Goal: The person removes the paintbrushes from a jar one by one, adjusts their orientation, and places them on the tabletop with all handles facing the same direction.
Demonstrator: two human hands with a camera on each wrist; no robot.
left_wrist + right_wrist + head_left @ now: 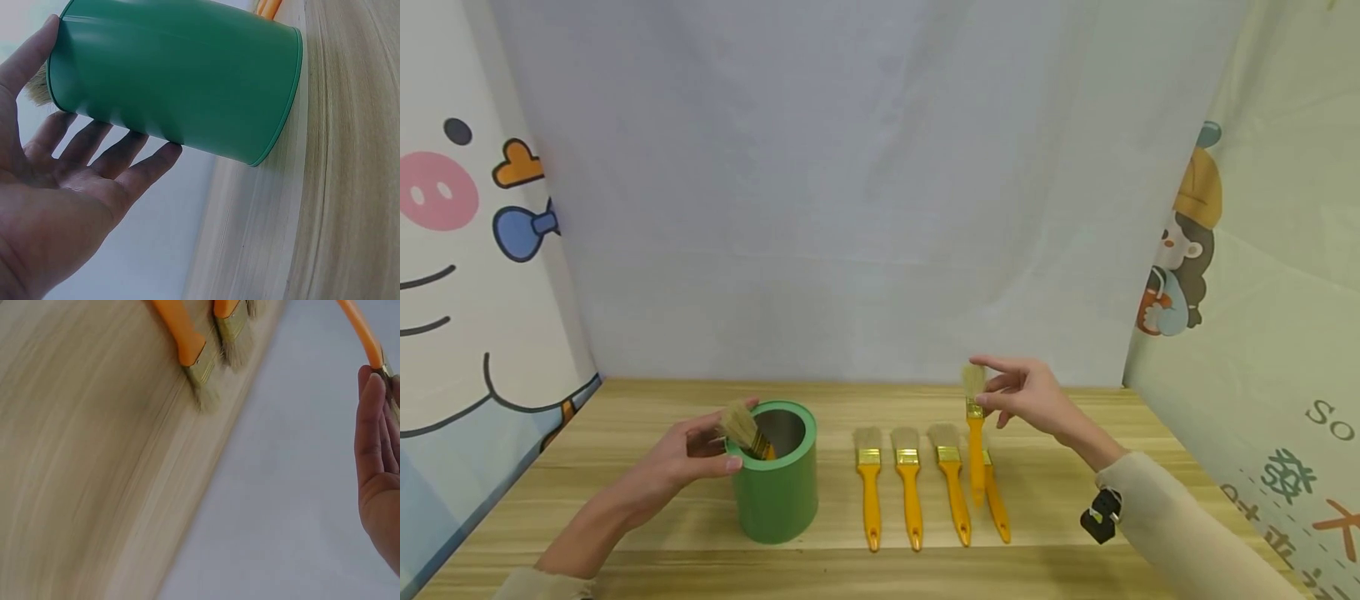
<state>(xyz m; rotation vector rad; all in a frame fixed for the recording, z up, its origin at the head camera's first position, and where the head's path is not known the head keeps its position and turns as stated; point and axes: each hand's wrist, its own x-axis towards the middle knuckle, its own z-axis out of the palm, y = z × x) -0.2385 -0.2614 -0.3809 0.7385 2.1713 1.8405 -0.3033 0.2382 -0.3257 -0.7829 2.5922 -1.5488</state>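
Observation:
A green can [777,498] stands upright on the table, a paintbrush [743,427] leaning inside with its bristles above the rim. My left hand [681,457] grips the can from its left side, thumb and fingers spread about the upper part; the left wrist view shows the fingertips [167,152] against its wall. Between thumb and fingers, my right hand [1026,396] pinches another paintbrush [976,454] by its metal band. That brush hangs bristles up, orange handle down, above the rightmost lying brush [997,507] and partly hiding it.
Several orange-handled paintbrushes [870,492] lie in a row right of the can, bristles toward the back, on the wooden table [835,575]. A pale cloth [850,208] hangs behind the table. Printed cloths flank both sides, the right one [1262,350] with cartoon figures.

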